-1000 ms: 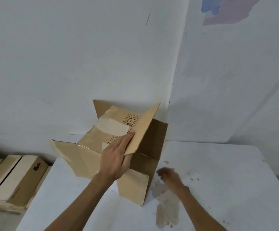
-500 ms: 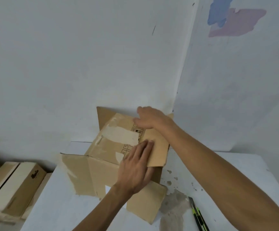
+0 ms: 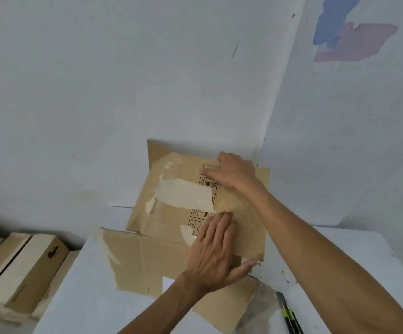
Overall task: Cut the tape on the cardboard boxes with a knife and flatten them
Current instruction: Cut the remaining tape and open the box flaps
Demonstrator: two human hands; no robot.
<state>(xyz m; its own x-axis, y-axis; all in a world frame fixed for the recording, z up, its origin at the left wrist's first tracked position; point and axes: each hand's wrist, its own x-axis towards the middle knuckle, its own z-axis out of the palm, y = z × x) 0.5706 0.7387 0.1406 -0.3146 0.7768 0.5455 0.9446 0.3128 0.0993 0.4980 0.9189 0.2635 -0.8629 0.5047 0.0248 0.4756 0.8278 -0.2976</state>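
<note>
The box [image 3: 171, 227] lies nearly flat on the white table [image 3: 340, 256], at its far left part against the wall [image 3: 99, 92], flaps spread. The left hand [image 3: 216, 255] presses its near part, fingers together and flat, thumb out right. The right hand [image 3: 231, 172] presses the far edge, fingers bent loosely, gripping nothing. A knife [image 3: 289, 314] lies near right on the table. More boxes [image 3: 19, 273] sit low at left.

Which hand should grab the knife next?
Probably the right hand. The knife lies on the white table on the right side, beside the right forearm. The left hand is pressing flat on the cardboard box, further from the knife, so it can keep holding it down.
</note>
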